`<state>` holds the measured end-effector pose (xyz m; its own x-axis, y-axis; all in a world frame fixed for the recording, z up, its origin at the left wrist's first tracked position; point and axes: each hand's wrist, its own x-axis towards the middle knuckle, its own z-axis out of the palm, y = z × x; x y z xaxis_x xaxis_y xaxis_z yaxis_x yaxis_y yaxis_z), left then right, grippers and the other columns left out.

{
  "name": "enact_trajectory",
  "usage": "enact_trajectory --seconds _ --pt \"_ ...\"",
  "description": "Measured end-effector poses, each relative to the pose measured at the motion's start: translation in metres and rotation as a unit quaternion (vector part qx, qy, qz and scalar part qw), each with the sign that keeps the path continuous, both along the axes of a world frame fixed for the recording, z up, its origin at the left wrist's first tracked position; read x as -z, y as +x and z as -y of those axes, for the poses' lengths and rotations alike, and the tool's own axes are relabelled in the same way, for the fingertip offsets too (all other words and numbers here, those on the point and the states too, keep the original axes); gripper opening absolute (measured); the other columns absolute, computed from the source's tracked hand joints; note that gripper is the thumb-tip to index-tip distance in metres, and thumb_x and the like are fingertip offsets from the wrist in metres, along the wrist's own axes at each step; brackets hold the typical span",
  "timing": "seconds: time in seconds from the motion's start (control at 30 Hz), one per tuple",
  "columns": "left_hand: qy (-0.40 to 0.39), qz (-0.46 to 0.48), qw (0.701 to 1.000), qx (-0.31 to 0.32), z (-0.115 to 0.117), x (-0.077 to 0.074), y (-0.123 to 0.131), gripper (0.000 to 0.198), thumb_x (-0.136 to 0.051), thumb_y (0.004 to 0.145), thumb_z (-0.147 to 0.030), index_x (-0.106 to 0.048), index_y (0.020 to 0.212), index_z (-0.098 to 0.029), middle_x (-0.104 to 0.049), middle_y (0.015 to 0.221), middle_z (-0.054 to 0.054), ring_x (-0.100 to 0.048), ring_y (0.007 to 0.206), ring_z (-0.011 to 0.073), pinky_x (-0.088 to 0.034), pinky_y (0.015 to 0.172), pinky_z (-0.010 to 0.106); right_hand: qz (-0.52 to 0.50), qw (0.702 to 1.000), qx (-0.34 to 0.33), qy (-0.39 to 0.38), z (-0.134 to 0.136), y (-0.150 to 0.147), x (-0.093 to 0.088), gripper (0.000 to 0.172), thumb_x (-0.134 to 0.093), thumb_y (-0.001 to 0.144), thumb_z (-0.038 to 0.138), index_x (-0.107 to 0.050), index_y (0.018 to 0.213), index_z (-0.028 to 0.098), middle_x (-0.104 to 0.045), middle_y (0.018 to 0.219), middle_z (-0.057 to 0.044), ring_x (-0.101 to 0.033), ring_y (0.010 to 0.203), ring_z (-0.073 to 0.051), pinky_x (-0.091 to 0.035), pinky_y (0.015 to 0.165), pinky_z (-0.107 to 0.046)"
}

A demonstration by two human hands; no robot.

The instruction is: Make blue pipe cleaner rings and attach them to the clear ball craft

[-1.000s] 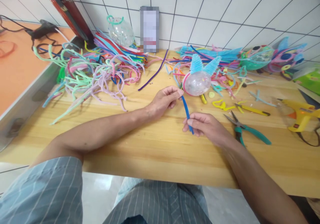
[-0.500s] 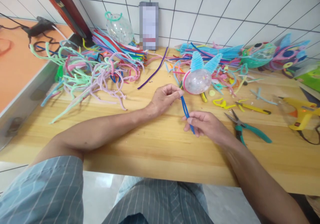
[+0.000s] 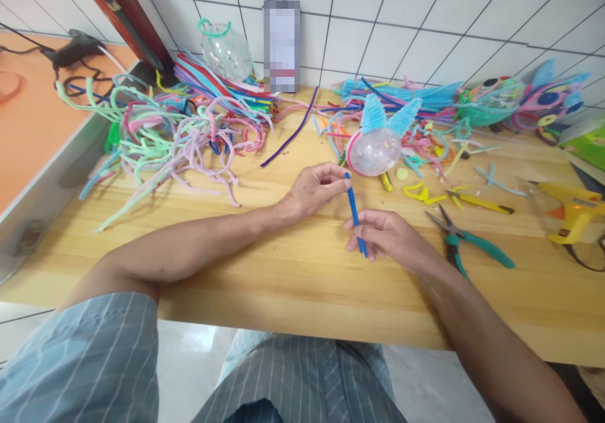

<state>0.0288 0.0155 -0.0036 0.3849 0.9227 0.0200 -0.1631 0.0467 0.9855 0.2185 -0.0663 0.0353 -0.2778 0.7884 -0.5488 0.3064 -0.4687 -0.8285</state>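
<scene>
A folded blue pipe cleaner (image 3: 353, 207) runs between both hands over the wooden table (image 3: 265, 272). My left hand (image 3: 316, 190) pinches its upper end with thumb and fingers closed. My right hand (image 3: 385, 237) grips its lower end, fingers curled round it. Just beyond the left hand lies a clear ball (image 3: 373, 152) with a pink ring and two light-blue fuzzy ears.
A heap of pastel pipe cleaners (image 3: 179, 139) covers the back left. Teal-handled pliers (image 3: 466, 243), a yellow cutter (image 3: 479, 203) and a yellow glue gun (image 3: 571, 212) lie to the right. More decorated balls (image 3: 491, 104) sit at the back right; another clear ball (image 3: 225, 51) stands by the tiled wall.
The left hand's pinch has shifted slightly, so the blue pipe cleaner's upper end now shows just past the fingertips. The right hand has stayed almost still.
</scene>
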Motion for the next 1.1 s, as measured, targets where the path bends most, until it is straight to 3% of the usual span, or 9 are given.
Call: enact_trajectory --seconds 0.1,0.3,0.6,0.73,0.97,1.1 --pt "0.019 0.000 1.000 0.002 0.000 0.003 0.001 0.030 -0.084 0.076 -0.034 -0.069 0.094 -0.014 -0.069 0.073 -0.003 -0.057 0.063 0.0066 -0.047 0.065 0.021 -0.001 1.000 -0.002 -0.004 0.000 0.000 0.000 0.030 -0.070 0.071 0.036 -0.068 0.095 0.019 -0.080 0.073 -0.004 -0.056 0.044 -0.010 -0.038 0.045 -0.023" --pt "0.047 0.003 0.999 -0.002 0.003 0.006 0.002 0.026 -0.080 0.079 -0.032 -0.069 0.095 -0.014 -0.068 0.073 -0.003 -0.057 0.064 0.0070 -0.046 0.066 0.021 -0.005 1.000 -0.015 0.017 0.001 0.000 0.001 0.036 -0.075 0.075 0.052 -0.064 0.085 0.020 -0.080 0.076 -0.005 -0.054 0.043 -0.009 -0.031 0.043 -0.023" --pt "0.063 0.014 0.998 0.006 0.007 0.005 0.002 0.025 -0.079 0.082 -0.031 -0.067 0.095 -0.014 -0.065 0.070 -0.004 -0.054 0.061 0.0055 -0.045 0.063 0.020 -0.008 0.997 -0.026 0.072 0.002 0.003 0.009 0.037 -0.070 0.085 0.056 -0.063 0.090 0.020 -0.080 0.081 -0.005 -0.054 0.045 -0.009 -0.039 0.045 -0.024" --pt "0.046 0.009 0.999 0.023 0.010 0.002 0.002 0.027 -0.079 0.081 -0.033 -0.065 0.096 -0.015 -0.063 0.070 -0.005 -0.053 0.057 0.0052 -0.044 0.056 0.020 0.014 0.993 -0.030 0.111 0.003 0.003 0.014 0.032 -0.070 0.086 0.050 -0.066 0.092 0.019 -0.080 0.083 -0.005 -0.054 0.045 -0.009 -0.041 0.046 -0.025" --pt "-0.011 0.040 0.995 0.089 0.017 -0.001 0.003 0.040 -0.086 0.077 -0.036 -0.062 0.101 -0.015 -0.068 0.073 -0.003 -0.056 0.054 0.0051 -0.043 0.051 0.018 -0.014 0.997 -0.021 0.077 0.004 0.001 0.012 0.026 -0.066 0.086 0.045 -0.064 0.097 0.020 -0.079 0.085 -0.004 -0.057 0.046 -0.010 -0.043 0.046 -0.024" --pt "-0.023 0.043 0.993 0.107 0.020 -0.001 0.004 0.039 -0.086 0.078 -0.036 -0.062 0.101 -0.015 -0.069 0.070 -0.003 -0.060 0.054 0.0063 -0.046 0.053 0.019 0.020 0.991 -0.030 0.130 0.005 0.002 0.012 0.030 -0.064 0.091 0.048 -0.069 0.090 0.019 -0.069 0.068 0.000 -0.054 0.051 -0.010 -0.040 0.049 -0.024"
